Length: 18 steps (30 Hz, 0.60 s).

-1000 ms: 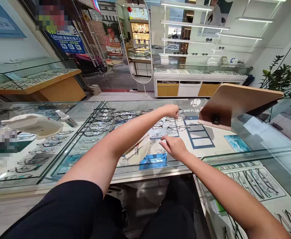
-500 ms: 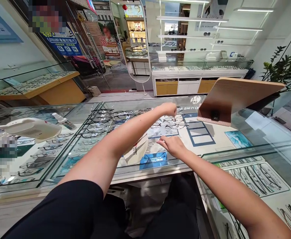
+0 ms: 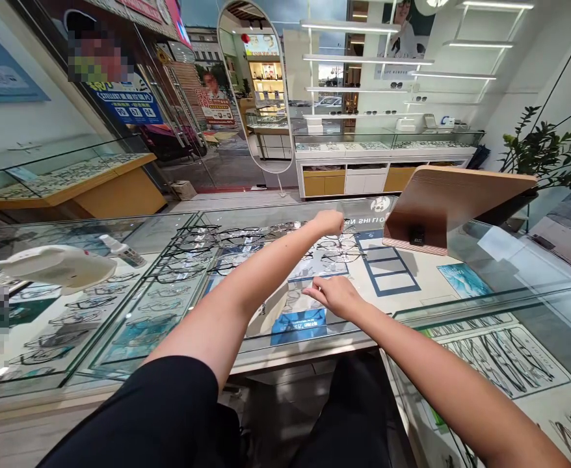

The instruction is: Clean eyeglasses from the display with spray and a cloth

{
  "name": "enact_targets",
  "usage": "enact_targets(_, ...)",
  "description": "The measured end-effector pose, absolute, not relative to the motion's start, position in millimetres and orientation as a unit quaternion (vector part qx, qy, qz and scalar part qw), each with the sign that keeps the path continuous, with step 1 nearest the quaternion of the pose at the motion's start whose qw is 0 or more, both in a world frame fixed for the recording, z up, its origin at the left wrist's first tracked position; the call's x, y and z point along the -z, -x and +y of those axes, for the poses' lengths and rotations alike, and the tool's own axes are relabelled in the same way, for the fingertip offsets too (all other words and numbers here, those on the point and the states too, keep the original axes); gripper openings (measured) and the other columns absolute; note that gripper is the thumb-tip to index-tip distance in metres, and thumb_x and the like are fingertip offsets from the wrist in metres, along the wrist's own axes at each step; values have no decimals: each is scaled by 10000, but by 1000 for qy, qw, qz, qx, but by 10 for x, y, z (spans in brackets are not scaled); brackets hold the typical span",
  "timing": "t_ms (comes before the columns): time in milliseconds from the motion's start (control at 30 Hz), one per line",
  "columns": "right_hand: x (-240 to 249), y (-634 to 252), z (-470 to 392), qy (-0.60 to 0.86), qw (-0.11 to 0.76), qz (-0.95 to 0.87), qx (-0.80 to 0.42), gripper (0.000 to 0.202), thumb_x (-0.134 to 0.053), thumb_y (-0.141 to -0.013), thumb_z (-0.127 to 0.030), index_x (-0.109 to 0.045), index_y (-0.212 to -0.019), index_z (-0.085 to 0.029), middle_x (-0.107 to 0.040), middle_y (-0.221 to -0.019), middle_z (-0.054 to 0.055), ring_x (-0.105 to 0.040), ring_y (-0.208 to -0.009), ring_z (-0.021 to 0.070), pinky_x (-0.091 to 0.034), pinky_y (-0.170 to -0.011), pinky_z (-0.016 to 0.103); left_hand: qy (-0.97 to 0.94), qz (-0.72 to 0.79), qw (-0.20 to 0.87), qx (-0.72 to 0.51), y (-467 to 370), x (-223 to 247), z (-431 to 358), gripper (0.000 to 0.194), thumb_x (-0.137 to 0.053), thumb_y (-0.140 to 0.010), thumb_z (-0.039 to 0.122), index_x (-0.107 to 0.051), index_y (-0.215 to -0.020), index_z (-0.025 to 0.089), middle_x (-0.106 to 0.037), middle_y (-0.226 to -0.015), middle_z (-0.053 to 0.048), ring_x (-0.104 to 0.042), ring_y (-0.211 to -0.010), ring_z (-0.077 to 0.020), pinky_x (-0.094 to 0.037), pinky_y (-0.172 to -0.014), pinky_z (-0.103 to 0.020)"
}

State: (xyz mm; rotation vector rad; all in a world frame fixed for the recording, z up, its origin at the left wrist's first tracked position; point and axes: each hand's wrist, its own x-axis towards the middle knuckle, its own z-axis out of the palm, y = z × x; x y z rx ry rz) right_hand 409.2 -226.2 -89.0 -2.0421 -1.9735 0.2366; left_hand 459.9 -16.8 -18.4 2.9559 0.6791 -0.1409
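My left hand [image 3: 330,223] is over the far part of the glass counter [image 3: 246,348], its fingers curled down beside several eyeglass frames [image 3: 340,250]; what its fingertips hold, if anything, is hidden. Nearer to me, my right hand [image 3: 335,296] hovers above the glass with thumb and fingers drawn together, and its fingertips are too small to read. More dark eyeglass frames [image 3: 192,244] lie in rows to the left of my left arm. Below my right hand a blue card [image 3: 299,325] shows under the glass.
A wood-backed tilted mirror or stand [image 3: 456,201] rises at the right of the counter. On the left lie a white device [image 3: 61,265] and a small spray bottle [image 3: 123,251]. Another display case [image 3: 500,364] adjoins at the lower right. An oval mirror [image 3: 256,91] stands beyond.
The whole view has tilted up slightly, so the counter sits lower in the picture. Both hands keep nearly the same places over the counter.
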Motion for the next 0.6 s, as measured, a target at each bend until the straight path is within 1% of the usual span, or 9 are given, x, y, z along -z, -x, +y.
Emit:
enact_targets(100, 941, -4117, -2257, 704, 151, -688, -84, 477, -510, -1098, -611, -726, -901, -234, -747, -762, 40, -652, -718, 209, -183, -625, 324, -972, 225, 64, 24, -4577, 160, -190, 243, -766, -732, 141, -867, -945, 198, -818, -1029, -146, -733, -980, -290, -526, -858, -333)
enact_targets(200, 967, -4154, -2264, 698, 173, -688, -97, 475, -565, -1077, -598, -668, -792, -233, -672, -672, 15, -589, -662, 189, -178, -623, 318, -972, 218, 87, -11, -4493, 52, -214, 194, -759, -764, 177, -866, -924, 200, -809, -954, -122, -713, -889, -258, -486, -772, -309)
enact_targets(333, 954, -4198, -2317, 689, 221, -677, -137, 516, -608, -1037, -606, -568, -694, -222, -584, -616, -10, -512, -618, 161, -212, -624, 305, -968, 188, 140, -90, -4049, -168, -192, 226, -722, -870, 323, -865, -1017, 227, -762, -852, -54, -631, -764, -184, -407, -682, -288)
enact_targets(400, 950, -4216, -2359, 680, 255, -670, -149, 483, -621, -1010, -595, -563, -709, -222, -576, -630, -16, -505, -619, 156, -248, -635, 301, -945, 179, 223, -162, -3630, -231, -144, 271, -719, -881, 400, -859, -999, 200, -678, -717, -25, -547, -667, -158, -367, -647, -294)
enact_targets(433, 954, -4225, -2381, 675, 270, -670, -150, 427, -606, -1012, -546, -572, -732, -224, -561, -630, -22, -505, -618, 156, -266, -643, 302, -920, 176, 286, -203, -3383, -238, -111, 300, -736, -865, 437, -854, -980, 186, -633, -668, -11, -511, -634, -148, -353, -635, -294)
enact_targets(467, 961, -4233, -2399, 669, 284, -672, -146, 315, -597, -1001, -461, -594, -787, -230, -549, -637, -29, -506, -621, 160, -287, -655, 304, -891, 175, 345, -237, -3124, -229, -74, 332, -761, -842, 476, -845, -960, 177, -619, -659, -4, -499, -628, -143, -355, -638, -293)
enact_targets(500, 970, -4241, -2413, 662, 299, -674, -133, 157, -595, -961, -359, -610, -865, -235, -554, -675, -29, -513, -640, 167, -307, -665, 306, -860, 176, 396, -270, -2862, -205, -32, 352, -794, -810, 501, -833, -932, 174, -642, -691, -10, -520, -650, -143, -378, -660, -294)
enact_targets(533, 977, -4247, -2417, 651, 314, -680, -119, 50, -593, -904, -274, -613, -934, -239, -575, -739, -19, -527, -682, 179, -331, -678, 309, -826, 180, 440, -304, -2609, -169, 13, 357, -822, -782, 512, -818, -902, 176, -684, -749, -23, -560, -695, -149, -414, -702, -299)
enact_targets(600, 974, -4240, -2383, 638, 343, -683, -99, 156, -582, -825, -188, -597, -971, -242, -606, -823, 9, -548, -740, 200, -383, -706, 326, -759, 189, 509, -360, -2167, -77, 112, 373, -871, -725, 526, -788, -841, 182, -749, -860, -50, -640, -811, -175, -473, -817, -323)
